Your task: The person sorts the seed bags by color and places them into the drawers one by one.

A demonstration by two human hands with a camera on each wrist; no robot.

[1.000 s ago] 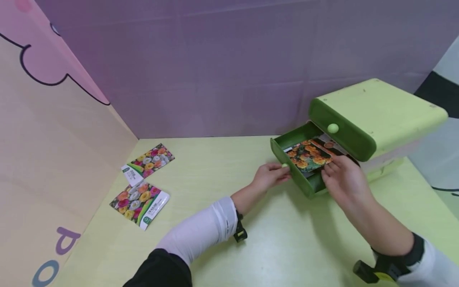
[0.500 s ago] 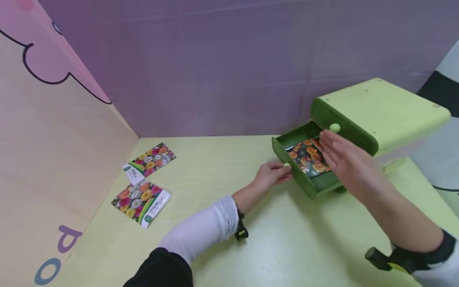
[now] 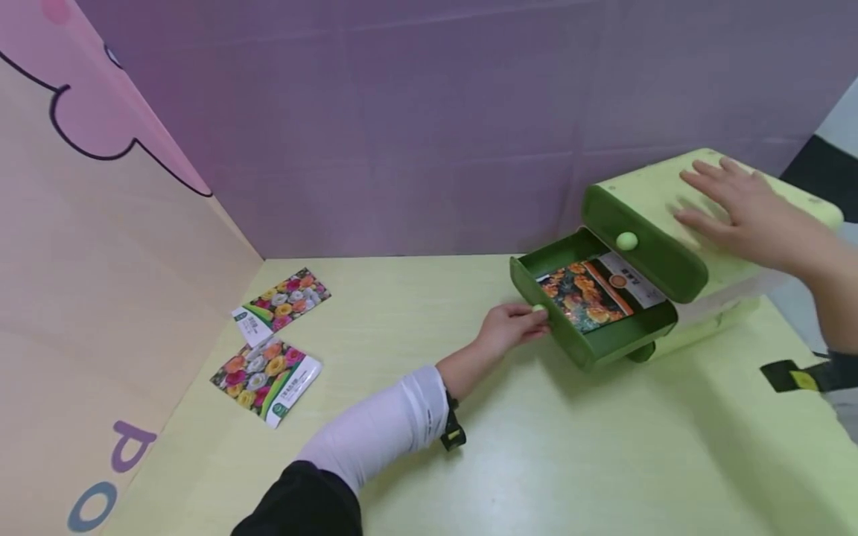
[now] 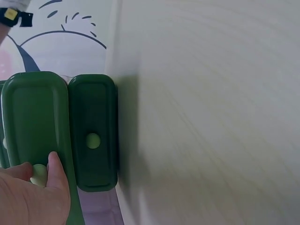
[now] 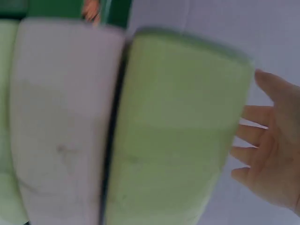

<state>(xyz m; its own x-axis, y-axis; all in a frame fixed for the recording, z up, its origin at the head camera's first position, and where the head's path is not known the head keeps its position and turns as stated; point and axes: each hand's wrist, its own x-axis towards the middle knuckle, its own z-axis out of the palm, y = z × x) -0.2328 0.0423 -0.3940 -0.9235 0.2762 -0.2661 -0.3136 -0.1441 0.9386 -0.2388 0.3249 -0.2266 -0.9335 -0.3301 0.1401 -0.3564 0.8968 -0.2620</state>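
My left hand pinches the small light-green knob of a dark-green drawer, with thumb and finger on either side of it. That drawer stands pulled out from the middle of a light-green drawer cabinet. Inside it lies a flat packet printed with orange flowers, its white end toward the cabinet. My right hand, fingers spread, is over the cabinet top and holds nothing. In the right wrist view its fingertips overlap the edge of the top section.
Two packets with mixed-colour flowers, one behind and one nearer, lie on the left of the pale table. The upper drawer's knob and a lower drawer's knob show. A purple wall stands behind.
My right hand has left the packet in the drawer and moved up and right to over the cabinet top, uncovering the packet. My left hand keeps its pinch on the knob.
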